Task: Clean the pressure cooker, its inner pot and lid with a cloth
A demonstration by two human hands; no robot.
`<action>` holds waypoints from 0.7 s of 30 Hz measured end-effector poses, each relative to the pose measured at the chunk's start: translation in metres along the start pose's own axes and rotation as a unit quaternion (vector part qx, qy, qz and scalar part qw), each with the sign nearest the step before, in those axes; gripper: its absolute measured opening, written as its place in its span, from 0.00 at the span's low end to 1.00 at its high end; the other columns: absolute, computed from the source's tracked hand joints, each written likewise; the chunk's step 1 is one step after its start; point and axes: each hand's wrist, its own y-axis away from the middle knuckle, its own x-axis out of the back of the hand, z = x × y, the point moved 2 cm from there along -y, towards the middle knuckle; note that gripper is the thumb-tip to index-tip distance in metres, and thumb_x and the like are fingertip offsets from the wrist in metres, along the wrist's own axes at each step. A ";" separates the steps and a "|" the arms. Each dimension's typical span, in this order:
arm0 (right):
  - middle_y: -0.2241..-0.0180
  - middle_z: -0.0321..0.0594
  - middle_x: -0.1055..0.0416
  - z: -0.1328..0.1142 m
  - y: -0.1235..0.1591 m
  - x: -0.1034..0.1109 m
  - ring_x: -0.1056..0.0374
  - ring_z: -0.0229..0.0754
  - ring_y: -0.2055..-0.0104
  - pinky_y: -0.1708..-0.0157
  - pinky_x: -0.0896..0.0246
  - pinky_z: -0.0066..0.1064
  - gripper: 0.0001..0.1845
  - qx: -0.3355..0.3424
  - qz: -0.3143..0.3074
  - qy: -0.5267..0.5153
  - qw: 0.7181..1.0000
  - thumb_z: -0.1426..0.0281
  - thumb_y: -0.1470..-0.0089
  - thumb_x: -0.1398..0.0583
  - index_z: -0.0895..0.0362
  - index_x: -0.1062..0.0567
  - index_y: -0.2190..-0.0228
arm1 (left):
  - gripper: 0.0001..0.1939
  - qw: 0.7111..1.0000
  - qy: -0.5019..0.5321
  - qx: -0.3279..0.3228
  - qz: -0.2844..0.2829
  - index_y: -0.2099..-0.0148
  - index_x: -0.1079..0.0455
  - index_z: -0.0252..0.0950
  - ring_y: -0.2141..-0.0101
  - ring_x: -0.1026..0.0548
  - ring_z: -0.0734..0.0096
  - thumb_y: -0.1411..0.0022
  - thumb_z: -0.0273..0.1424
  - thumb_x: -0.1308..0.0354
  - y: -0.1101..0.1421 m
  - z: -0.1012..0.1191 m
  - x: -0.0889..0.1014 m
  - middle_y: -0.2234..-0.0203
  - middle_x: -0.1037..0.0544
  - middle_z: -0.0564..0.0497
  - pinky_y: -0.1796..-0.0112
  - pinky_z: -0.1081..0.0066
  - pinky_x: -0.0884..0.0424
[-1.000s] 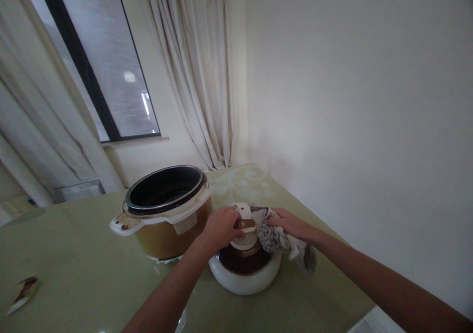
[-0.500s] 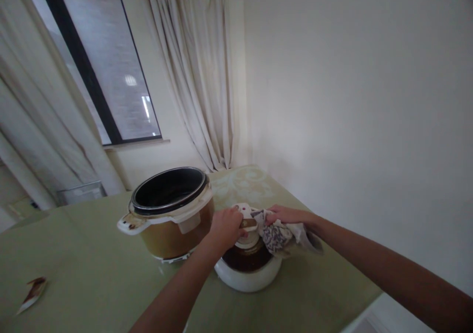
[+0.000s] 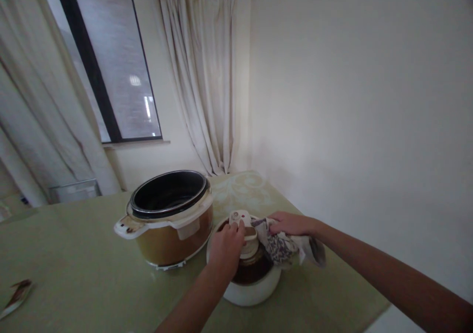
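In the head view, a round pressure cooker lid (image 3: 254,293), white at the rim and brown on top, rests on the table. My left hand (image 3: 229,249) is closed on the white handle (image 3: 248,247) at its centre. A crumpled grey-and-white patterned cloth (image 3: 283,247) is gripped in my right hand (image 3: 290,223), pressed against the lid's right side. Left of the lid stands the cooker body (image 3: 166,242), gold with a white collar. Its dark inner pot (image 3: 170,195) is uncovered, and brown stains mark the side handle.
The green patterned table (image 3: 92,274) meets the white wall (image 3: 351,101) on the right. A stained white scrap (image 3: 16,296) lies at the table's left. Behind are curtains (image 3: 199,77) and a dark-framed window (image 3: 114,62).
My left hand has shifted slightly on the lid's handle, showing more of the handle top. The cloth stays at the lid's right side. The camera view has moved a little.
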 end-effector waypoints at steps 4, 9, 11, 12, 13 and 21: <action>0.49 0.52 0.24 -0.014 -0.030 0.014 0.28 0.57 0.47 0.38 0.36 0.50 0.27 0.080 0.063 0.136 0.985 0.68 0.46 0.38 0.60 0.18 0.45 | 0.26 0.992 -0.051 0.015 0.118 0.33 0.25 0.37 0.46 0.18 0.54 0.29 0.19 0.45 0.011 0.011 -0.035 0.38 0.21 0.35 0.53 0.63 0.17; 0.50 0.46 0.25 -0.051 -0.083 -0.007 0.27 0.49 0.45 0.36 0.36 0.40 0.23 0.178 -0.005 0.138 0.974 0.73 0.45 0.39 0.57 0.16 0.49 | 0.25 0.967 -0.087 0.014 0.239 0.37 0.23 0.35 0.52 0.17 0.58 0.32 0.18 0.42 0.011 0.016 -0.057 0.43 0.19 0.38 0.61 0.70 0.17; 0.50 0.45 0.24 -0.067 -0.099 -0.017 0.27 0.48 0.45 0.36 0.37 0.39 0.22 0.212 -0.029 0.151 0.965 0.74 0.45 0.39 0.57 0.15 0.50 | 0.23 0.965 -0.091 0.021 0.243 0.38 0.21 0.35 0.57 0.17 0.60 0.33 0.19 0.41 0.010 0.017 -0.056 0.49 0.18 0.39 0.64 0.71 0.18; 0.50 0.46 0.24 -0.074 -0.104 -0.021 0.27 0.49 0.45 0.35 0.37 0.40 0.22 0.222 -0.038 0.158 0.961 0.74 0.45 0.39 0.57 0.15 0.51 | 0.22 0.966 -0.091 0.025 0.240 0.40 0.20 0.35 0.58 0.17 0.61 0.33 0.19 0.41 0.010 0.017 -0.055 0.51 0.18 0.40 0.65 0.72 0.18; 0.49 0.46 0.24 -0.078 -0.108 -0.023 0.28 0.49 0.45 0.35 0.37 0.40 0.22 0.227 -0.045 0.165 0.959 0.75 0.45 0.38 0.57 0.15 0.50 | 0.20 0.967 -0.088 0.026 0.236 0.42 0.19 0.36 0.59 0.17 0.62 0.33 0.20 0.40 0.010 0.017 -0.054 0.51 0.19 0.40 0.66 0.72 0.19; 0.63 0.42 0.20 -0.066 -0.105 0.002 0.26 0.48 0.54 0.47 0.30 0.38 0.15 0.176 -0.102 0.210 0.956 0.74 0.51 0.35 0.58 0.12 0.60 | 0.21 0.978 -0.083 0.007 0.191 0.38 0.22 0.31 0.56 0.16 0.54 0.30 0.20 0.43 0.010 0.020 -0.042 0.56 0.21 0.38 0.70 0.71 0.20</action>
